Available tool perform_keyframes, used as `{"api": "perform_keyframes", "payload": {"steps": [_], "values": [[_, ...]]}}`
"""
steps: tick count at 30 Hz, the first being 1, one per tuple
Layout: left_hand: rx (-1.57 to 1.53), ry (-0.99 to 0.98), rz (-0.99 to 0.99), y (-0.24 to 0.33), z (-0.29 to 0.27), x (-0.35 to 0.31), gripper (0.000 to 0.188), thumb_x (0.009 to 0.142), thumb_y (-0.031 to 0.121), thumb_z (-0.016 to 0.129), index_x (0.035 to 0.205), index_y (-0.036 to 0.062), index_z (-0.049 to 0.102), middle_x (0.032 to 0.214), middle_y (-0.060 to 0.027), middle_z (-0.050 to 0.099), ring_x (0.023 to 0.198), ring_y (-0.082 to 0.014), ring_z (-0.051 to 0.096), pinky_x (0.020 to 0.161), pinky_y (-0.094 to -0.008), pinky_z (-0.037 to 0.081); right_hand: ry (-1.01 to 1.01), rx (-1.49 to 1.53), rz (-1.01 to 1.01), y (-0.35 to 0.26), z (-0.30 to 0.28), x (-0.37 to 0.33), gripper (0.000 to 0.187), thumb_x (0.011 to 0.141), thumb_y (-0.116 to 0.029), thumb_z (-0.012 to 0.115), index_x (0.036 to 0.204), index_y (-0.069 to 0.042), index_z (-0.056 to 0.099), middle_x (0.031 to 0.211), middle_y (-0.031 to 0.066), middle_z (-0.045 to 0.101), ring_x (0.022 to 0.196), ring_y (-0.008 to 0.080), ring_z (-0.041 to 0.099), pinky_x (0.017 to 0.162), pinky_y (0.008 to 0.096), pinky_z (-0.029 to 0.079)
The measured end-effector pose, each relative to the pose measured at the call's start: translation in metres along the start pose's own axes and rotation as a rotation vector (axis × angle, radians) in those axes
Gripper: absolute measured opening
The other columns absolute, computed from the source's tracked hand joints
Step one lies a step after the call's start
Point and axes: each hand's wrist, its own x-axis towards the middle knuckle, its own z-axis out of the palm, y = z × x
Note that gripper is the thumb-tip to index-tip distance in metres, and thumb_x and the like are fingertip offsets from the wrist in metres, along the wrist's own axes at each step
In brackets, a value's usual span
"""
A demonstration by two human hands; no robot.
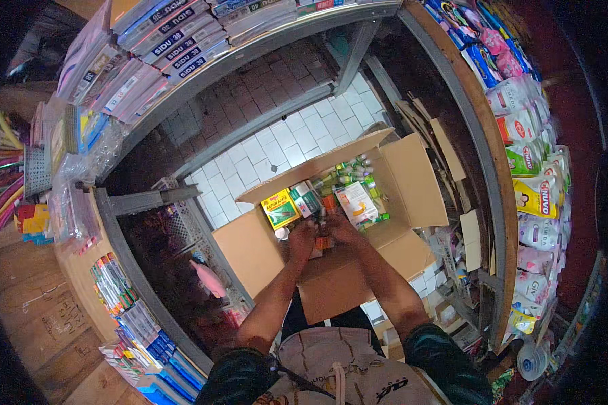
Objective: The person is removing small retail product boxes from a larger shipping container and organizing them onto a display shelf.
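Observation:
Both my hands reach down into an open cardboard box (250, 253) with its flaps spread outward. My left hand (302, 239) is curled near the box's left-middle, beside a white cap (282, 233). Close to it, my right hand (342, 229) has bent fingers at the middle of the contents. Small dark and orange items lie between the hands, but the fingertips are too small to show what they grip. Around them are a yellow-and-green carton (279, 210), a teal-and-white carton (306, 200), a white carton with an orange picture (360, 204) and several small green-capped bottles (351, 169).
A grey frame surrounds the box on a white tiled floor (270, 150). Stacked notebooks (182, 47) line the far shelf. Packaged goods (537, 192) fill the right shelf, and pens (115, 283) lie at left. Folded cardboard (447, 148) leans right of the box.

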Motion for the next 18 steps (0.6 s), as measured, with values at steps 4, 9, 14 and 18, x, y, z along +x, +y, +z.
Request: {"api": "perform_keyframes", "payload": {"steps": [4,9,14,18], "values": [[-0.269,0.002,-0.016,0.013,-0.001,-0.002,0.019,0.087,0.013,0.067,0.101,-0.0009,0.066,0.091,-0.0076,0.068,0.083,-0.0120,0.061,0.075,-0.0285,0.051,0.067,-0.088,0.090,-0.048,0.000,-0.031,0.039,0.086,-0.009,0.058,0.124,-0.001,0.050,0.109,0.0107,0.063,0.100,0.0177,0.061,0.086,0.0349,0.051],[-0.236,0.091,0.075,0.019,-0.003,-0.009,0.016,0.089,0.012,0.065,0.097,-0.0025,0.064,0.083,-0.0063,0.067,0.078,-0.0097,0.060,0.072,-0.0271,0.050,0.045,-0.100,0.048,-0.070,0.010,-0.048,0.037,0.086,-0.008,0.060,0.121,-0.001,0.052,0.105,0.0095,0.064,0.097,0.0170,0.061,0.082,0.0341,0.051],[-0.448,0.058,-0.021,0.036,-0.020,-0.028,0.016,0.089,0.012,0.065,0.098,-0.0017,0.064,0.088,-0.0066,0.067,0.081,-0.0097,0.060,0.071,-0.0264,0.049,-0.087,-0.220,-0.083,-0.085,0.019,-0.062,0.036,0.086,-0.011,0.063,0.118,0.000,0.054,0.098,0.0082,0.065,0.090,0.0159,0.063,0.078,0.0317,0.052],[-0.490,0.073,0.028,0.063,-0.037,-0.055,0.014,0.089,0.011,0.063,0.100,0.0026,0.062,0.094,-0.0068,0.066,0.085,-0.0118,0.061,0.071,-0.0267,0.050,-0.022,-0.182,-0.089,-0.114,0.040,-0.090,0.032,0.087,-0.010,0.064,0.117,0.000,0.056,0.096,0.0074,0.066,0.086,0.0134,0.063,0.074,0.0293,0.052]]}}
